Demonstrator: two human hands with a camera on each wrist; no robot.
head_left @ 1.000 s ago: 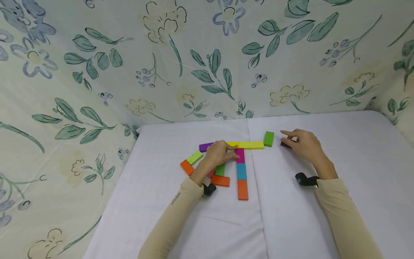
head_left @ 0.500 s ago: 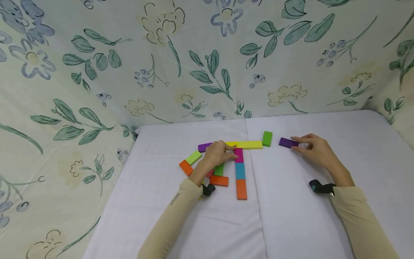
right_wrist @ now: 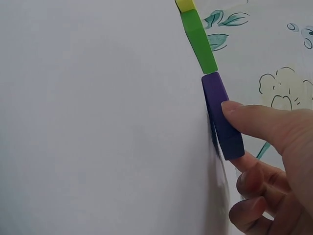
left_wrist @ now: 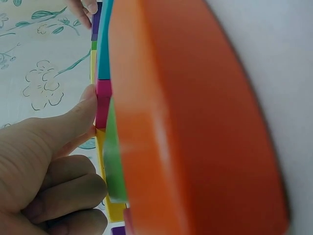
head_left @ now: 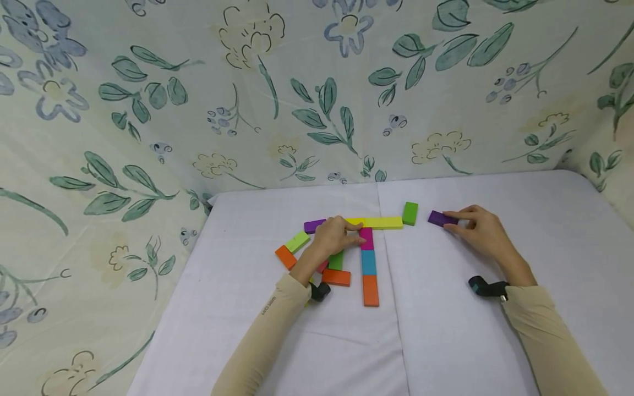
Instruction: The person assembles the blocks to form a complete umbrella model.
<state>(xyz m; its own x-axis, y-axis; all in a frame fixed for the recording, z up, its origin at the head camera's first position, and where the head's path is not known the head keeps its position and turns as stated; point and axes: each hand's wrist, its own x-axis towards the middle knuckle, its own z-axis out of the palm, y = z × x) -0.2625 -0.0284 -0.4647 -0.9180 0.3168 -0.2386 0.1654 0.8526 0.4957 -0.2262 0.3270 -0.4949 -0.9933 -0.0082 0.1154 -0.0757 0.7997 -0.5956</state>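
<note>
On the white-covered table, my right hand [head_left: 477, 228] pinches a dark purple block [head_left: 438, 218] between thumb and index finger. In the right wrist view, the purple block [right_wrist: 220, 107] points end-on toward a green block [right_wrist: 199, 41]. My left hand [head_left: 334, 237] has its thumb and index fingertips at the magenta block [head_left: 366, 238], where it meets a row of yellow blocks [head_left: 383, 223]. Its other fingers [left_wrist: 73, 191] are curled. Below the magenta block, a blue block [head_left: 369, 262] and an orange block [head_left: 370, 290] continue in a line.
Under and around my left forearm lie an orange block [head_left: 337, 277], a green block [head_left: 335, 260], a lime block [head_left: 298, 242], another orange block [head_left: 285, 257] and a purple block [head_left: 314, 226]. A floral curtain [head_left: 257, 99] hangs behind the table.
My right hand has shifted right and back from the purple block's top to its right end, uncovering more of the block. The left hand has stayed in place.
</note>
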